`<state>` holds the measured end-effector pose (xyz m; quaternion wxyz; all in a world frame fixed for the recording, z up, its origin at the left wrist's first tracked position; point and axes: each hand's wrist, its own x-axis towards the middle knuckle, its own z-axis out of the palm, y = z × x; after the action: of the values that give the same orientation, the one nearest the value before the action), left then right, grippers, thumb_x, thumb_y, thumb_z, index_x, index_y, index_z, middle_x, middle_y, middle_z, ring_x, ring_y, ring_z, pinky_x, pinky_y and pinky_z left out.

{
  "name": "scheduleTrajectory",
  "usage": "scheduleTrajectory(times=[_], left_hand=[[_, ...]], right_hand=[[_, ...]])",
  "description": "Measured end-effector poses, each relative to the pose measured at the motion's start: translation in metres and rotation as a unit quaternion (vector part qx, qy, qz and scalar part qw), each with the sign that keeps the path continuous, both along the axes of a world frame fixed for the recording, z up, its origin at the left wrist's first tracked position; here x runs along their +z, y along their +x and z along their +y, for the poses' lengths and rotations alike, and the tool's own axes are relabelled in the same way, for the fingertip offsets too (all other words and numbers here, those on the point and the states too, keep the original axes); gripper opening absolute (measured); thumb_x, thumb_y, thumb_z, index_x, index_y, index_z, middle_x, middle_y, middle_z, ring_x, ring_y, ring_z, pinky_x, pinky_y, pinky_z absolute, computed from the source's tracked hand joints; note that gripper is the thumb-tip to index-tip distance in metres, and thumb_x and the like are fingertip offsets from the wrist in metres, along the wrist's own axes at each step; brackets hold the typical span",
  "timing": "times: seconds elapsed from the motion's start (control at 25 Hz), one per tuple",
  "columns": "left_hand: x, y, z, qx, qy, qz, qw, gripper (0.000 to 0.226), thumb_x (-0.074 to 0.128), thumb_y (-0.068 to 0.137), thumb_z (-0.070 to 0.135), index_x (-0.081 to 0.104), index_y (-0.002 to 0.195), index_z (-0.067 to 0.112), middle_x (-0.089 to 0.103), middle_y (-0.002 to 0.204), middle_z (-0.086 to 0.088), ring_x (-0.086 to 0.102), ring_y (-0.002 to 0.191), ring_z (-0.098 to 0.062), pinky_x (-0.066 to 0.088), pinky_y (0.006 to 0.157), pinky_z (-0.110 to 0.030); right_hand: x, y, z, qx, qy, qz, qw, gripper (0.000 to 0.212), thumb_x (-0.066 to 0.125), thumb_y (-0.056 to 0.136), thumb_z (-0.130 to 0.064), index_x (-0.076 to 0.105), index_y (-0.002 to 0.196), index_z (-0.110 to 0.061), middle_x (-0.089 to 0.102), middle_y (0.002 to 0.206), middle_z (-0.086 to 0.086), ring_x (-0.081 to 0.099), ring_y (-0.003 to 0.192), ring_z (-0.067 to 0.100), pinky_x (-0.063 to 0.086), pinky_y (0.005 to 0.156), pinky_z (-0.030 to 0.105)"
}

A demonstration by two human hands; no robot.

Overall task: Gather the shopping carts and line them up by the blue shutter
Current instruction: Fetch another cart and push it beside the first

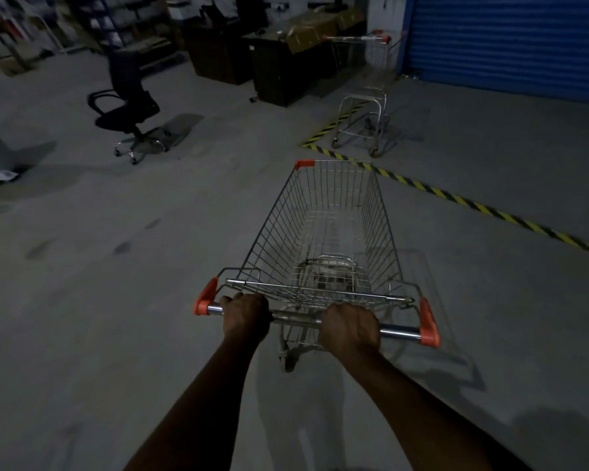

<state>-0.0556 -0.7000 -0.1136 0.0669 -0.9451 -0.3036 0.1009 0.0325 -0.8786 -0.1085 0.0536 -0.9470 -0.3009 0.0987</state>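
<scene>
A wire shopping cart (330, 226) with orange corner caps stands right in front of me, its basket empty and its nose pointing away. My left hand (247, 316) grips the left part of its metal handle bar (400, 331). My right hand (351, 326) grips the bar further right. A second shopping cart (364, 96) stands farther ahead beside the blue shutter (510, 42), which fills the upper right. That far cart's handle faces me.
A yellow-and-black striped floor line (456, 200) runs diagonally between the two carts. A black office chair (130, 100) stands at the upper left. Dark desks with cardboard boxes (279, 66) sit behind the far cart. Shelves line the back. Grey floor lies on both sides.
</scene>
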Motion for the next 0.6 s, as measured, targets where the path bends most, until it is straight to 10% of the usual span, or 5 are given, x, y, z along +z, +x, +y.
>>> scheduleTrajectory(times=[0.6], left_hand=[[-0.017, 0.288, 0.202, -0.169, 0.026, -0.035, 0.985, 0.008, 0.058, 0.079, 0.025, 0.063, 0.078, 0.019, 0.067, 0.075, -0.001, 0.064, 0.074, -0.028, 0.036, 0.078, -0.04]], right_hand=[[0.0, 0.238, 0.18, -0.118, -0.063, -0.01, 0.991, 0.017, 0.056, 0.082, -0.032, 0.069, 0.088, -0.023, 0.073, 0.095, -0.002, 0.07, 0.088, 0.02, 0.052, 0.075, 0.029]])
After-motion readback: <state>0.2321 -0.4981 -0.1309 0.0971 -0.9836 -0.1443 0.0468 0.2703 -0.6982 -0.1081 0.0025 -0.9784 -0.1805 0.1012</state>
